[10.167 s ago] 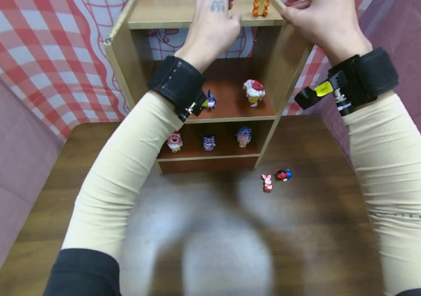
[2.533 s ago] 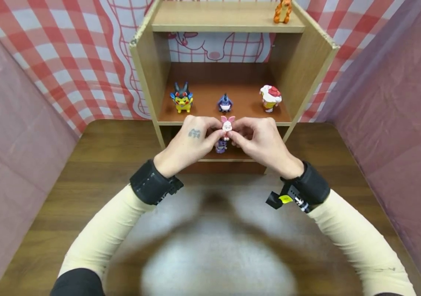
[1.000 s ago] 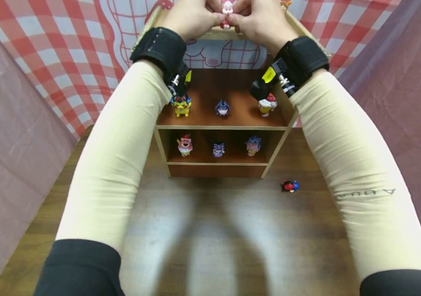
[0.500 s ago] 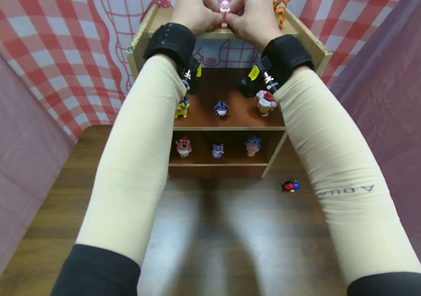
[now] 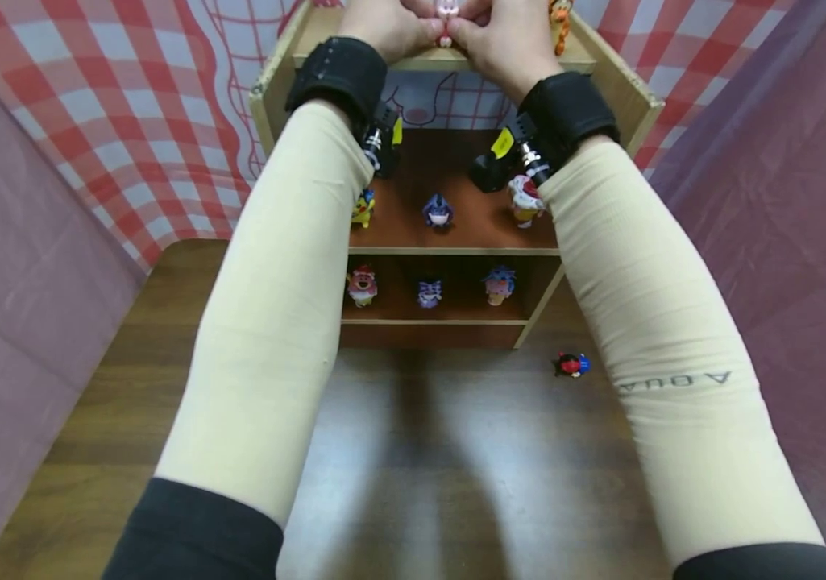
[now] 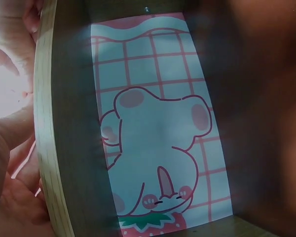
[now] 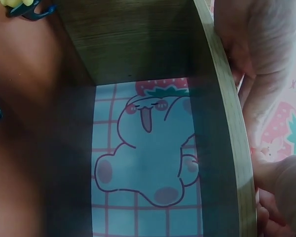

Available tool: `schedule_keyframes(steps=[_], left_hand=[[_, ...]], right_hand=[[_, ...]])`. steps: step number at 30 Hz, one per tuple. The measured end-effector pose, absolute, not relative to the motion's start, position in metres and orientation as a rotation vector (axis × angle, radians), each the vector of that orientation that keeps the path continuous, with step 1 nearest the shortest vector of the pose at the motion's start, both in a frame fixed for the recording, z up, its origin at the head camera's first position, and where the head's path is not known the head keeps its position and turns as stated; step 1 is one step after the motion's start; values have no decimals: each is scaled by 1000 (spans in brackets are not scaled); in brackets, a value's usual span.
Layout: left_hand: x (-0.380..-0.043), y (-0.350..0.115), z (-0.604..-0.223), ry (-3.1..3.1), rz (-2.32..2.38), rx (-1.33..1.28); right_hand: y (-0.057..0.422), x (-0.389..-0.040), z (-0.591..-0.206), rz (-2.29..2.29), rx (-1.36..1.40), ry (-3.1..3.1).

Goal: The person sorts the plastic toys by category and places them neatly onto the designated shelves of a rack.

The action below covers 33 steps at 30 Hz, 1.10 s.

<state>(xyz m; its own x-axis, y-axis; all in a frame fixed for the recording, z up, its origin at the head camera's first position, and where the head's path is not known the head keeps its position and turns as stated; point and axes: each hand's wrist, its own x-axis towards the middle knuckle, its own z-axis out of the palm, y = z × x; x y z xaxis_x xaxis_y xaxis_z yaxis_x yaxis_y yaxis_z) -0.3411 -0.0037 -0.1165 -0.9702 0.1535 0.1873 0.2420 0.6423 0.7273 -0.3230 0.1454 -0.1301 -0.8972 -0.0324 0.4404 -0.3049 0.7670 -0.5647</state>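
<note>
Both hands are at the top board (image 5: 568,64) of a small wooden shelf unit. Between their fingertips stands a small pink-eared figurine (image 5: 446,11), upright at the board's front edge. My left hand (image 5: 392,31) pinches it from the left side, my right hand (image 5: 510,36) from the right. The figurine's head is near the upper edge of the head view. Just right of my right hand is an orange tiger figurine (image 5: 561,32) on the same board. In both wrist views the fingers show beyond the edge of this board.
Below, the middle shelf holds a yellow figurine (image 5: 363,211) partly behind the left arm, a blue donkey figurine (image 5: 437,211) and a white-and-red one (image 5: 525,201). Several more stand on the lowest shelf (image 5: 456,321). A red-and-blue figurine (image 5: 571,365) lies on the table (image 5: 188,266).
The pink-eared figurine lay on the table ten seconds ago, was then held before the middle shelf, and is now up at the top board. Over the last half second the hands barely moved.
</note>
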Motion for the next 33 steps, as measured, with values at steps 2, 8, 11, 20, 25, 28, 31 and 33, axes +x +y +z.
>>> schedule_keyframes(steps=[2,8,11,20,25,28,31,33], left_hand=[[-341,-3,-116,-2754,-1241,-329],[-336,-4,-118,-2746,-1243,-306],[-335,-8,-119,-2739,-1261,-312],[-335,-14,-127,-2674,-1141,-391],[-331,-15,-135,-2666,-1004,-412],[-330,-17,-136,-2655,-966,-408],[-328,-15,-136,-2621,-939,-410],[-324,-14,-135,-2572,-970,-421]], right_hand=[[146,-322,-130,936,256,-2550],[146,-320,-135,918,286,-2524],[143,-321,-139,892,298,-2503],[141,-326,-146,821,294,-2406],[145,-329,-148,792,312,-2368],[145,-329,-149,824,316,-2358],[152,-323,-152,830,331,-2344],[157,-318,-154,818,346,-2327]])
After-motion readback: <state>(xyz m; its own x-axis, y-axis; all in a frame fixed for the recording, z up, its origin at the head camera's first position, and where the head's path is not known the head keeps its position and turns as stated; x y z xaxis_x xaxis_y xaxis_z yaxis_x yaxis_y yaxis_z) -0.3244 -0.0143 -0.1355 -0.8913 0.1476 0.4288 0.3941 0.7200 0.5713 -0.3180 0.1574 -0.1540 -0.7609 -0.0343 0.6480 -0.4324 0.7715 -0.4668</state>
